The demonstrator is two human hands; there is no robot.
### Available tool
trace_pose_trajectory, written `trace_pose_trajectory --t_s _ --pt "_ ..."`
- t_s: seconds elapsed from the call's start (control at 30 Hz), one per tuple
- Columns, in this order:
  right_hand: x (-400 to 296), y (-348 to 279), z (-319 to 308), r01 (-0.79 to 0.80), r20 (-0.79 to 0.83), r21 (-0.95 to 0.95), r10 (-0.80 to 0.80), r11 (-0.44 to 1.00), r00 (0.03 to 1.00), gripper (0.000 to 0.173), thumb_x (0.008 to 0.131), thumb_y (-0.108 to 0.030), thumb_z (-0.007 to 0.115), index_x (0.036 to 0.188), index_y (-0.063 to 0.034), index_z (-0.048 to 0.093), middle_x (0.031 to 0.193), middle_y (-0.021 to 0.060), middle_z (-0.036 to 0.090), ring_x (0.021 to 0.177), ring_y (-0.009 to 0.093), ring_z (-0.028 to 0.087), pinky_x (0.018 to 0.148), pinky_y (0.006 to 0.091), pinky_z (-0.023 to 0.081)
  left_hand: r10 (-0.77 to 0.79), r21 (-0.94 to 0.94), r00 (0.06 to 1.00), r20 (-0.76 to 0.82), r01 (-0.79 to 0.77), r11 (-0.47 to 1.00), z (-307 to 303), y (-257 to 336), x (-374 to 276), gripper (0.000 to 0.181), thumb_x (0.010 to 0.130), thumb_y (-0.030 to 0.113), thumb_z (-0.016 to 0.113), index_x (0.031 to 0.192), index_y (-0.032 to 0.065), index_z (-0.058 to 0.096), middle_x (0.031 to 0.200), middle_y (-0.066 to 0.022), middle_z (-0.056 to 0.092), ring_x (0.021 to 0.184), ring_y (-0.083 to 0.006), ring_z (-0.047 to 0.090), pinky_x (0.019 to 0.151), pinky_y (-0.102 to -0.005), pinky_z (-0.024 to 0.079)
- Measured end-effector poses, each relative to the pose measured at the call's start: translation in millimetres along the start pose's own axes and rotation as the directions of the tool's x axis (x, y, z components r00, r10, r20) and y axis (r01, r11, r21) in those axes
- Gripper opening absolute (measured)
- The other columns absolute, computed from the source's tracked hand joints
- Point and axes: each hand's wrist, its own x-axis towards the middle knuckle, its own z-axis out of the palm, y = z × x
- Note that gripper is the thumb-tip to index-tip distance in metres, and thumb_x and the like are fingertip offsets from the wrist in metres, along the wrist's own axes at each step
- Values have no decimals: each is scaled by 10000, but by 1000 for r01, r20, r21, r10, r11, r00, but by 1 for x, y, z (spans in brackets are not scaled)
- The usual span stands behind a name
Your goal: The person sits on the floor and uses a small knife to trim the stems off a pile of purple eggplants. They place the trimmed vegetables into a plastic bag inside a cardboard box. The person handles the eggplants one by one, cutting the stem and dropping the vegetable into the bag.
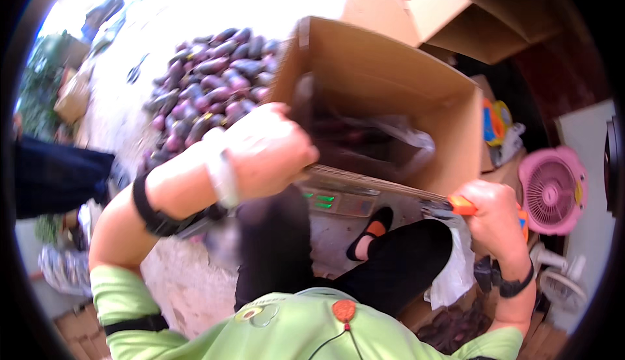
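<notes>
Before me an open cardboard box [390, 62] stands tilted, lined with clear plastic film [415, 138]. Dark purple produce [356, 135] shows dimly at its bottom. My left hand [271, 150] is closed over the box's near left corner; its fingertips are blurred and partly hidden. At the near right corner, my right hand [498, 213] grips a tool with an orange handle [463, 205], probably shears, whose dark metal end lies against the rim. Below the near wall is a digital scale [342, 203] with green lit digits.
A heap of eggplants [215, 81] lies on the floor left of the box, with scissors [136, 69] beyond. More cardboard boxes [439, 8] stand at the back right. A pink fan [552, 191] and a white plastic bag [451, 267] are at right. Another person's dark-clothed leg [58, 177] is at left.
</notes>
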Motion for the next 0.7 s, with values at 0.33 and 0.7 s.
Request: trace_pose_trajectory --t_s 0.33,0.7 --pt "-35 4 21 -260 -82 325 301 909 950 96 696 37 605 784 29 568 734 95 548 665 177 529 633 275 420 -60 -407 775 -629 -263 875 3 -6 -58 339 722 81 666 1053 37 608 968 -137 611 900 -294 582 800 -348 471" --pt "-53 -93 50 -131 -30 905 368 405 929 269 902 -243 548 1018 -48 403 860 64 457 529 60 422 469 160 337 -959 -976 212 189 144 -161 352 -15 -238 217 820 112 591 1007 3 610 856 -44 627 728 -116 575 609 -264 488"
